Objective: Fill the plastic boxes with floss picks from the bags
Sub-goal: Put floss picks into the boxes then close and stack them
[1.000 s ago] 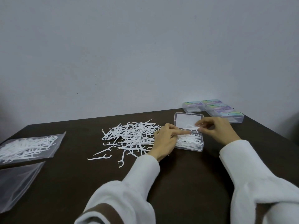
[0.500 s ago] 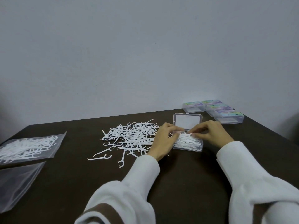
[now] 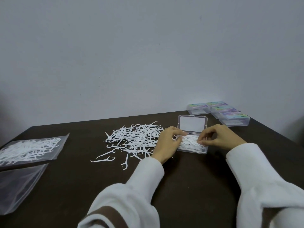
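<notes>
At the left edge of the dark table (image 3: 189, 181) lies a clear bag (image 3: 31, 148) full of white floss picks, and nearer the front edge beside it lies a flat, empty-looking bag (image 3: 19, 185). Toward the middle, a loose pile of floss picks (image 3: 134, 137) is spread on the tabletop, a few strays lying apart on its near side. The left hand (image 3: 167, 143) rests at the pile's right edge with its fingers curled over the left end of the open box (image 3: 192, 145); whether they pinch a pick there I cannot tell. The box holds a layer of picks, its lid (image 3: 192, 124) tilted up behind. The right hand (image 3: 220, 139) has its fingers bent down, the tips pinching at picks in the box's right end. In the back right corner sit closed boxes (image 3: 220, 112) with coloured labels.
</notes>
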